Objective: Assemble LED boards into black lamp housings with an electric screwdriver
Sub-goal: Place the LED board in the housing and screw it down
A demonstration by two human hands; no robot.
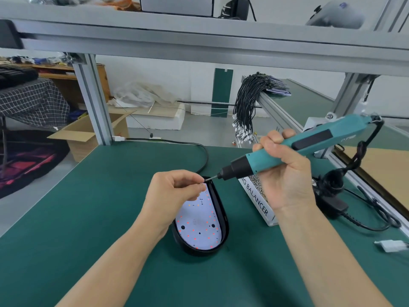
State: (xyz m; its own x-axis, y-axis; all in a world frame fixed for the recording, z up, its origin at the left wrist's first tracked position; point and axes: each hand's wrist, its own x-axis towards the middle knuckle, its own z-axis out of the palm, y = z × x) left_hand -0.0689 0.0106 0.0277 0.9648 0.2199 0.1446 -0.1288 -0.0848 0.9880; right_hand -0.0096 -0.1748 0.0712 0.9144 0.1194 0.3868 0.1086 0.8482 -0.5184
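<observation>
A black oval lamp housing (pixel 223 220) lies on the green mat (pixel 88 218) with a white LED board (pixel 199 227), dotted with red LEDs, seated inside it. My right hand (pixel 285 173) grips a teal electric screwdriver (pixel 294 147), held nearly level with its bit pointing left. My left hand (pixel 177 189) hovers above the housing's far end, its fingertips pinching something small at the bit's tip; the item itself is too small to make out.
A white box (pixel 259 202) lettered "BALANCER", holding small metal parts, stands right of the housing. The screwdriver's black cable and adapter (pixel 332 196) lie at the right, with a white plug (pixel 391 244) near the edge. A bundle of black wires (pixel 247 103) hangs behind. An aluminium frame post (pixel 95 100) stands at the back left.
</observation>
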